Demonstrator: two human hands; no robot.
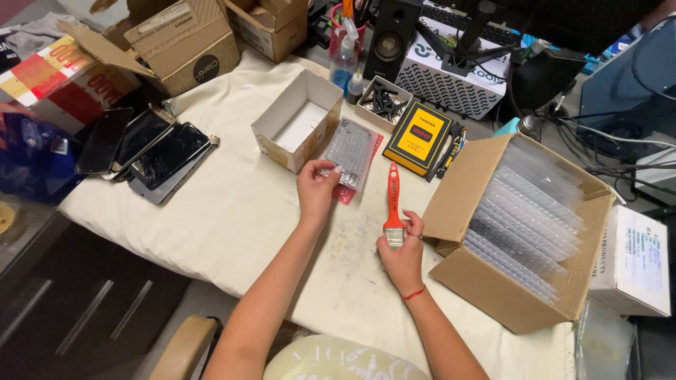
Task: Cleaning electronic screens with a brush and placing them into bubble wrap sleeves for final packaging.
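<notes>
Left hand [317,188] is pinched on the near edge of a bubble-wrap pouch [351,151], which lies flat on the bench cloth [232,211] just beside a small open white box [299,123]. Right hand [401,250] is closed around the ferrule of a paintbrush with an orange handle [393,190]; the handle points away from the person, and the bristles are hidden under the fingers.

Risk, as judged: the pouch is held by fingertips only at one corner, so it could slip or fold if lifted. The brush handle lies close to the pouch and to the flap of the large cardboard box [493,281]; a sweep could knock either. Smudges mark the cloth between the hands, and anything set there may pick up dirt.

Surroundings: the large box at right holds a row of upright bubble-wrapped packs [528,218]. A yellow-and-black case [421,137] sits beyond the brush. Several dark phone screens [144,148] lie well apart at left. A small tray of black parts [384,104] and a spray bottle [345,60] crowd the far edge
</notes>
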